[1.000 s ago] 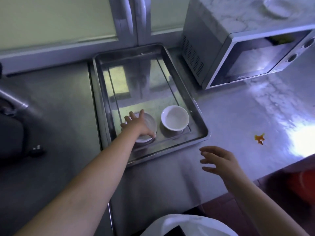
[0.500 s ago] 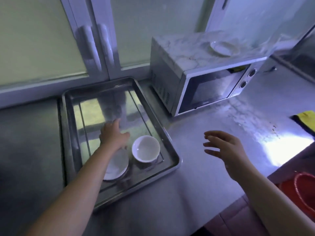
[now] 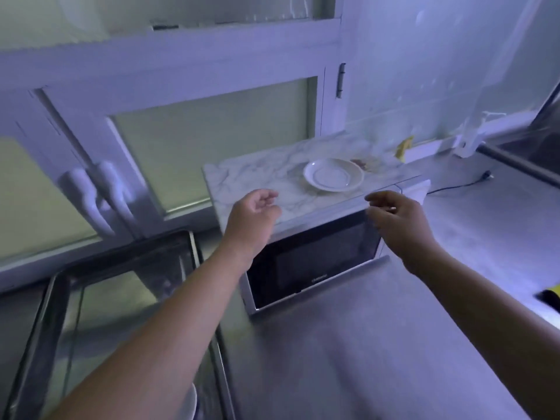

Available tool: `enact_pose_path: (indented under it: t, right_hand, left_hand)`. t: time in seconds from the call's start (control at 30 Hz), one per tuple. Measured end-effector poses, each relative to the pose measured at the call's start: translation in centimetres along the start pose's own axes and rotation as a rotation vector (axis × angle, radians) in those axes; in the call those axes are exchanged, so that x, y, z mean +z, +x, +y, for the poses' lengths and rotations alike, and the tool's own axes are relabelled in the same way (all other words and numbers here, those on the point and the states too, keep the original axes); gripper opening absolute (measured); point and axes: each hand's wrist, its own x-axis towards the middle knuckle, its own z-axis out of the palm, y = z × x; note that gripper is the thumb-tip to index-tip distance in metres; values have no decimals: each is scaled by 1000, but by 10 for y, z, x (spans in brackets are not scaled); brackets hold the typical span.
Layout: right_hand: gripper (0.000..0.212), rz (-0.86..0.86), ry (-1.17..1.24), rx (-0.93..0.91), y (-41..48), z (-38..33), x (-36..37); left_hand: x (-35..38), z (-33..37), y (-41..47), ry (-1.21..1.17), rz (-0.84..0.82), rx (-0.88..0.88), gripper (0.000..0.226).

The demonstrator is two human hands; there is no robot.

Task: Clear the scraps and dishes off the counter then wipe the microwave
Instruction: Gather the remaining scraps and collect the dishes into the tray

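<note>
Sitting door-forward, the microwave (image 3: 312, 262) seemingly runs lengthwise left-to-right, saucer (image 3: 333, 174) atop.

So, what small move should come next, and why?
Probably reach forward and lift the white round ceramic plate off the marble-patterned microwave top: the left grip and right grip hover empty just short of it, and it is not yet cleared.

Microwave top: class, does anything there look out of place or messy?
Yes. A white plate sits on the microwave, where dishes do not belong, and brownish scraps lie just right of it.
</note>
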Motion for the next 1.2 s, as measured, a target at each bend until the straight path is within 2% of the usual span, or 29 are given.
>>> enact_pose_path:
  t: [0.13,0.27,0.4,0.6,0.73,0.83,0.93,1.07,1.2]
  right_hand:
    - [39,-109,-198,-54,85,0,-4]
    - [51,-152,-295,-91,141,2,12]
    - [55,-149,-230,67,167,13,28]
    - [60,-120,-118,88,163,10,37]
    - [58,-89,-42,-4,115,-12,35]
    - [54,-134,79,-36,57,-28,38]
    - [56,-257,192,-13,-18,-44,55]
    - [73,-473,235,58,-122,-55,96]
    - [61,-660,275,180,-218,-47,152]
  left_hand:
    - [49,24,45,-7,1,-138,31]
    - [81,31,82,1,35,-227,44]
    - [103,30,110,-20,57,-286,49]
    - [117,28,119,44,115,-209,48]
    - [93,23,98,78,167,-98,45]
    - [47,13,64,79,201,-4,48]
    - [-13,-6,10,43,254,57,50]
    - [-99,-49,-85,-5,335,87,50]
    - [-173,-113,-177,20,398,-28,54]
